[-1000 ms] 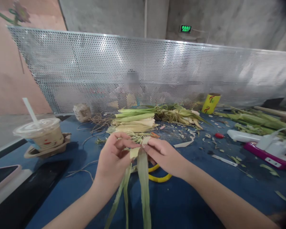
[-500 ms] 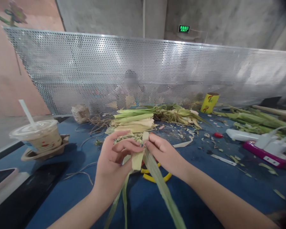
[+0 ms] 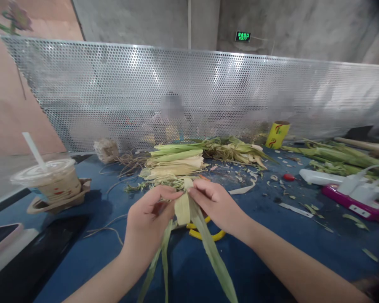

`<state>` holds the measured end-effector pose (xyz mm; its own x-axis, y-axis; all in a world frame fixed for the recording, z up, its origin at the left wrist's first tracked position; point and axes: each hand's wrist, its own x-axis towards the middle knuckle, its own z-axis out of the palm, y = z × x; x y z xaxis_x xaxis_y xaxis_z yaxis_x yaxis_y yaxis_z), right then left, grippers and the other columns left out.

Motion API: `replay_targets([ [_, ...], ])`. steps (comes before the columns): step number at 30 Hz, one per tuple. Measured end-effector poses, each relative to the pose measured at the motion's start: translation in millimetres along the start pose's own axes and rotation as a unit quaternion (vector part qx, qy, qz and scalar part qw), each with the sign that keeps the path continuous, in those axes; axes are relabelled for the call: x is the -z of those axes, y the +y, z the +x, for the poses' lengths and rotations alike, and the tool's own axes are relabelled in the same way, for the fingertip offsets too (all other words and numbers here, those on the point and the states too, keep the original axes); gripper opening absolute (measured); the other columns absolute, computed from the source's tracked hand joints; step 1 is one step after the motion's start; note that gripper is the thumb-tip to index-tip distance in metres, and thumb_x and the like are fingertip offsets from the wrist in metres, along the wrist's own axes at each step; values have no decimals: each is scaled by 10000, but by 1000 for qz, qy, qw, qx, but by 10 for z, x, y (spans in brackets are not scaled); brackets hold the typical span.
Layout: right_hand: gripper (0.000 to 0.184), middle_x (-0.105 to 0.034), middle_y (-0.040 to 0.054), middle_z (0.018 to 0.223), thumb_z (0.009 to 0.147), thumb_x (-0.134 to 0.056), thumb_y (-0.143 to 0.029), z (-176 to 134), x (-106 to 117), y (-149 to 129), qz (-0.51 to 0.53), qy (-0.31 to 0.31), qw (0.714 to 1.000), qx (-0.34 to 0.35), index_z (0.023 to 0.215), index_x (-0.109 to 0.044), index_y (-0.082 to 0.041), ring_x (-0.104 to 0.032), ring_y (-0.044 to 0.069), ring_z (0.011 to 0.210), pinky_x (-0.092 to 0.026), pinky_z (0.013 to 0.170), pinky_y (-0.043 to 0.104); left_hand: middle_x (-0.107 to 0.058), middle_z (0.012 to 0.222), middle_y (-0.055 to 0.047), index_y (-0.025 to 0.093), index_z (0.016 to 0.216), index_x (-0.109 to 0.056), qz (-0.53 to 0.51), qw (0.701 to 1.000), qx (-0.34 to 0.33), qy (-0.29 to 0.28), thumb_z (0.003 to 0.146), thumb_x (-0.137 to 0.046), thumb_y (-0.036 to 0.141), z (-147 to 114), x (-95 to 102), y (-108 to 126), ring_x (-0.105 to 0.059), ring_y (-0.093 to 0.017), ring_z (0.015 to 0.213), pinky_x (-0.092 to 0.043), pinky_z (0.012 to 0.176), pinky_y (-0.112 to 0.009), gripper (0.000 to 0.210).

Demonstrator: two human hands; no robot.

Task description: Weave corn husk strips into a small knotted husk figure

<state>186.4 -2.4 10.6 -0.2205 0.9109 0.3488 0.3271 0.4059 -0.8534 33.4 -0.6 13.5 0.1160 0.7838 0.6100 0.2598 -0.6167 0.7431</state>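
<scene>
Both hands meet over the middle of the table, pinching folded corn husk strips. My left hand [image 3: 151, 219] grips a pale folded corn husk strip [image 3: 182, 208] between thumb and fingers. Thumb and forefinger of my right hand [image 3: 216, 206] press on the top of the fold, where a long green husk strip [image 3: 214, 261] hangs down toward me. Two narrower strips [image 3: 164, 261] dangle below my left hand. Beneath the hands lies a yellow-handled tool [image 3: 205, 235], partly covered. Just beyond is a stack of corn husks [image 3: 177, 160].
On the left stand a lidded drink cup [image 3: 52, 181] in a cardboard holder and a phone [image 3: 1, 237]. Twine [image 3: 129, 162], a yellow roll [image 3: 278, 134], a purple power strip [image 3: 355, 202] and husk scraps lie about. A perforated metal screen [image 3: 189, 92] closes the back; a person sits behind it.
My left fingers have closed in from a raised, spread pose to a pinch on the fold. The hands sit slightly lower, and the long green strip's end has swung a little left.
</scene>
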Motion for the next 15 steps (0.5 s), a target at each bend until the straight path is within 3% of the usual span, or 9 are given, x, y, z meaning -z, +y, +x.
replay_targets([
  [2, 318, -314, -48, 545, 862, -380, -317, 11, 0, 4, -18, 33, 999, 3, 579, -305, -192, -331, 86, 506, -279, 465, 197, -639, 676, -5, 206, 642, -614, 49, 993, -103, -11, 716, -575, 105, -30, 1, 8, -598, -154, 692, -489, 637, -261, 131],
  [4, 303, -333, -44, 558, 863, -369, -317, 16, 0, 7, -27, 52, 998, 5, 592, -319, -194, -345, 92, 524, -295, 482, 202, -647, 688, -9, 219, 682, -627, 87, 982, -163, -32, 733, -548, 78, -60, -7, 16, -601, -161, 732, -492, 687, -282, 169],
  [6, 284, -360, -41, 571, 865, -364, -326, 15, -2, 7, -17, 50, 999, 5, 613, -342, -195, -374, 96, 535, -316, 492, 204, -659, 807, -19, 234, 837, -626, 83, 987, -137, -33, 738, -545, 80, -84, -26, 9, -606, -163, 785, -509, 653, -261, 200],
  [8, 260, -378, -44, 570, 870, -350, -346, 7, -7, 5, 20, 38, 999, -12, 656, -369, -201, -402, 96, 509, -330, 468, 202, -651, 916, -27, 240, 970, -590, 45, 997, -60, -28, 732, -561, 99, -93, -47, -18, -619, -153, 784, -523, 587, -222, 279],
  [11, 237, -379, -55, 551, 870, -346, -372, -6, -20, 11, 42, 35, 998, -33, 702, -385, -209, -409, 89, 443, -322, 420, 199, -671, 868, -12, 229, 941, -606, 10, 999, 12, -44, 713, -588, 117, -74, -55, -59, -638, -134, 657, -523, 522, -197, 255],
  [13, 255, -374, -55, 544, 860, -375, -359, -6, -30, 25, 10, 70, 997, -16, 657, -367, -205, -406, 88, 458, -318, 438, 204, -680, 791, -2, 223, 861, -627, 42, 998, -14, -41, 718, -582, 119, -47, -41, -46, -637, -132, 620, -527, 554, -210, 183],
  [15, 270, -374, -50, 543, 850, -395, -342, 8, -38, 53, -9, 118, 993, -3, 623, -361, -200, -395, 92, 488, -314, 459, 210, -681, 771, -5, 226, 814, -631, 98, 990, -89, -40, 733, -561, 108, -30, -25, 6, -644, -146, 685, -528, 637, -232, 159],
])
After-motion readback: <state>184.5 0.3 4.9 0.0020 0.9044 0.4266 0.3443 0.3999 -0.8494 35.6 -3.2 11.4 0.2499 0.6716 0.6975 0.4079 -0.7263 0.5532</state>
